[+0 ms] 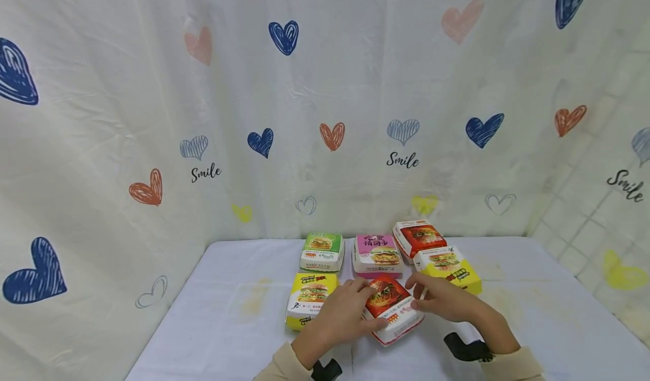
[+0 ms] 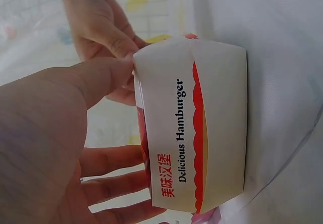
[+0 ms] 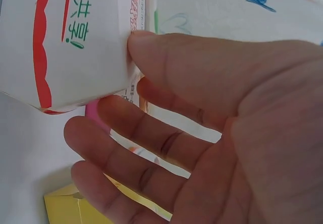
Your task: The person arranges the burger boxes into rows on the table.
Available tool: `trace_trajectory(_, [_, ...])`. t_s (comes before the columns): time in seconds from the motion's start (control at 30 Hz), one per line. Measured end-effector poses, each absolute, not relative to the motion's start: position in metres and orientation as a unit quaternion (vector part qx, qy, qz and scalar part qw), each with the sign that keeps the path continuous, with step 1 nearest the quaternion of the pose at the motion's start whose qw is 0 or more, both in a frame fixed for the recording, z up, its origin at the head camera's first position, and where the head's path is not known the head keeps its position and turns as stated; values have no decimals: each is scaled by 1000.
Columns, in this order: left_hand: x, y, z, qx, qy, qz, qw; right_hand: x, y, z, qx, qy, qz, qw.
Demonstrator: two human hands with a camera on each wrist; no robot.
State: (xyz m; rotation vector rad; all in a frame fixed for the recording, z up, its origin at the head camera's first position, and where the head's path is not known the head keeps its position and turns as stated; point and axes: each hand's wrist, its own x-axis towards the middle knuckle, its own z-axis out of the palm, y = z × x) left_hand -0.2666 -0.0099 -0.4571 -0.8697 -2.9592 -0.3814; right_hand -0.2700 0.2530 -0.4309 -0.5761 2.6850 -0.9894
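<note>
A red and white hamburger box (image 1: 391, 307) sits turned at an angle near the front of the table, its lid down. My left hand (image 1: 342, 313) lies along its left side, with the thumb (image 2: 108, 77) at the lid's edge and the other fingers (image 2: 116, 186) extended onto the lid. Against the box's right corner rests my right thumb (image 3: 146, 52); the rest of the right hand (image 1: 447, 299) spreads loosely beside it. Printed lettering and a scalloped red band show on the white side in the left wrist view.
Left of the red box lies a yellow burger box (image 1: 310, 299), partly behind my left hand. Farther back are a green box (image 1: 322, 251), a pink box (image 1: 377, 254), another red box (image 1: 418, 237) and a second yellow box (image 1: 449, 268). A heart-patterned curtain (image 1: 355, 87) hangs behind the table.
</note>
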Motion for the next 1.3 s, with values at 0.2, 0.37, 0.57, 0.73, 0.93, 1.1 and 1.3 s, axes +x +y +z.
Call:
trace_trajectory(0.2, [-266,-9,-456,-280,-953,-116,1,-270,252,-433,-173,914,-343,130])
trace_trajectory(0.37, [-267,-10,-457,-287,-952,-107,1,-270,250,-433,-147,918,-341,140])
trace_trajectory(0.57, [-268,-12,-459,-301,-947,-110,-5,-269,248,-433,-150,921,-329,145])
trace_trajectory(0.73, [-269,-15,-460,-316,-941,-122,-11,-270,249,-435,-179,917,-327,143])
trace_trajectory(0.93, [-270,-17,-459,-316,-941,-124,-2,-271,249,-436,-187,914,-328,150])
trace_trajectory(1.1, [-270,-16,-460,-307,-944,-122,-3,-270,249,-434,-185,914,-329,151])
trace_trajectory(1.3, [-270,-15,-459,-305,-944,-126,-12,-269,248,-433,-165,916,-326,166])
